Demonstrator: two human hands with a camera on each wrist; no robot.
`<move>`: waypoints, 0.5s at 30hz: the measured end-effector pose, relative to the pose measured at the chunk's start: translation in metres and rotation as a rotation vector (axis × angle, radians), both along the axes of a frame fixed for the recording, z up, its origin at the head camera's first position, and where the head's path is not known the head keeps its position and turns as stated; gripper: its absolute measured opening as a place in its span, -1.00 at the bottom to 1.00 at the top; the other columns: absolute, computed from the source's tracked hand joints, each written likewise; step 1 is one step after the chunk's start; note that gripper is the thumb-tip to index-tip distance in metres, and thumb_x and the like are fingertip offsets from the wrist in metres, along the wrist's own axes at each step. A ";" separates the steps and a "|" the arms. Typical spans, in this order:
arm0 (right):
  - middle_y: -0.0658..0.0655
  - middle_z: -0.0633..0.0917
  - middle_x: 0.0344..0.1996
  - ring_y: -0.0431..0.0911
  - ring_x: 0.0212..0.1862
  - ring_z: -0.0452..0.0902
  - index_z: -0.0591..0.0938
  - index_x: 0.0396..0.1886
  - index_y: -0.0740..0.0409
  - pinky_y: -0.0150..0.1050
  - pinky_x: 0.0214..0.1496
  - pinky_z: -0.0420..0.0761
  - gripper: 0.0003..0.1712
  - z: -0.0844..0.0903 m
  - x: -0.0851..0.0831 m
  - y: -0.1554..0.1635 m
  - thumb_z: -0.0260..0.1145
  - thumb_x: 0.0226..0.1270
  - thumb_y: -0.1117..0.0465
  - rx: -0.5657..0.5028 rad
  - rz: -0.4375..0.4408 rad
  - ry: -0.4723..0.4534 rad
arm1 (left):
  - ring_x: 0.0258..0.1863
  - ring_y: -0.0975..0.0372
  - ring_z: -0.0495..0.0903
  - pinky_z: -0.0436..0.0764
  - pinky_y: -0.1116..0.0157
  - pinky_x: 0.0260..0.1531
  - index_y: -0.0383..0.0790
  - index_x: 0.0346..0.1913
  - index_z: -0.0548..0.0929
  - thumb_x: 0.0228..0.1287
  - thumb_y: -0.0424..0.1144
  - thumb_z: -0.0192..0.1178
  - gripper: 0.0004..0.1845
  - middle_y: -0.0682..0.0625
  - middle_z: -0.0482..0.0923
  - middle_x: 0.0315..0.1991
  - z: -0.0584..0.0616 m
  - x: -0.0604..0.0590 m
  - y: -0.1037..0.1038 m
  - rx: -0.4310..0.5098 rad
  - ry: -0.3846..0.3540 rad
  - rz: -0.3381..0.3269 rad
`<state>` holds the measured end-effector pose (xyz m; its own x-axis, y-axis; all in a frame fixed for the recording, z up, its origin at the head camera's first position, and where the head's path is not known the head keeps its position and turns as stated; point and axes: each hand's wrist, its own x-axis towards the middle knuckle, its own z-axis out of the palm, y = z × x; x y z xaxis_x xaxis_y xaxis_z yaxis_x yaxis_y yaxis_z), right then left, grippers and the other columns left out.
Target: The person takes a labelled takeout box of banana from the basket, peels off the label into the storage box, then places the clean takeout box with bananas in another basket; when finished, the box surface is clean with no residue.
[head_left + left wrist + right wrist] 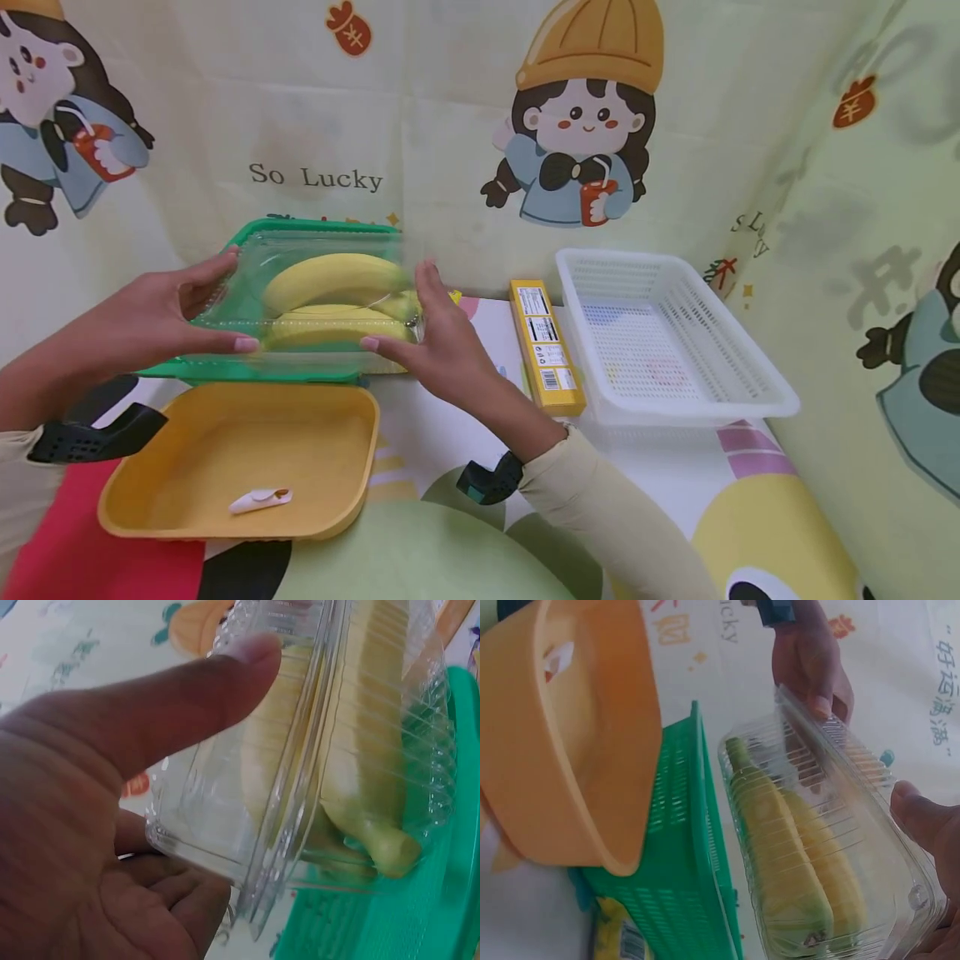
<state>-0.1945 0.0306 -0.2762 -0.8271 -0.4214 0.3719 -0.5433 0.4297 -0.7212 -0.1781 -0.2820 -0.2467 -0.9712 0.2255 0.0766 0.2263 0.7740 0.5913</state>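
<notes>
A clear plastic clamshell box [307, 360] with two bananas [337, 279] inside is held between both hands above the green basket [168, 369]. My left hand [168, 312] grips its left end, thumb along the front edge. At the opposite end, my right hand [442, 342] holds it with the thumb at the front corner and fingers raised behind. In the left wrist view, ridged plastic walls and the rim of the box [202, 787] lie between thumb and curled fingers. The right wrist view shows the bananas [780, 855] side by side through the plastic.
In front of the green basket stands an orange tray [240, 433] with a small pinkish-white wrapped piece [260, 500] in it. To the right lie a long yellow box [546, 350] and a white perforated basket [675, 414]. A printed cloth [442, 167] hangs behind.
</notes>
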 end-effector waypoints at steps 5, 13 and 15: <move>0.08 -0.16 0.55 -0.24 0.50 -0.30 -0.12 0.56 0.20 -0.27 0.46 -0.03 0.22 -0.001 -0.005 -0.018 0.45 0.18 -0.08 0.003 0.016 -0.010 | 0.25 -0.31 0.20 0.67 0.06 -0.28 0.08 0.56 -0.26 0.12 -0.12 0.45 0.19 -0.37 0.01 0.47 -0.006 -0.002 -0.018 -0.014 0.002 0.041; 0.08 -0.19 0.55 -0.25 0.49 -0.33 -0.09 0.56 0.23 -0.28 0.46 -0.05 0.18 -0.007 -0.015 -0.045 0.40 0.22 -0.12 0.031 0.036 -0.012 | 0.20 -0.34 0.15 0.59 -0.18 -0.24 0.16 0.53 -0.38 0.17 -0.07 0.40 0.19 -0.42 -0.09 0.47 -0.017 -0.010 -0.048 -0.040 -0.034 0.062; 0.06 -0.19 0.55 -0.24 0.50 -0.31 -0.08 0.56 0.23 -0.25 0.46 -0.04 0.17 -0.009 -0.018 -0.052 0.40 0.23 -0.14 0.040 0.034 -0.010 | 0.19 -0.35 0.16 0.57 -0.19 -0.23 0.15 0.53 -0.40 0.17 -0.06 0.40 0.20 -0.44 -0.10 0.47 -0.019 -0.013 -0.055 -0.049 -0.043 0.075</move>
<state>-0.2120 -0.0210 -0.2852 -0.8157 -0.4636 0.3460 -0.5508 0.4394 -0.7096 -0.1910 -0.3371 -0.2652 -0.9876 0.1548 0.0251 0.1422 0.8161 0.5601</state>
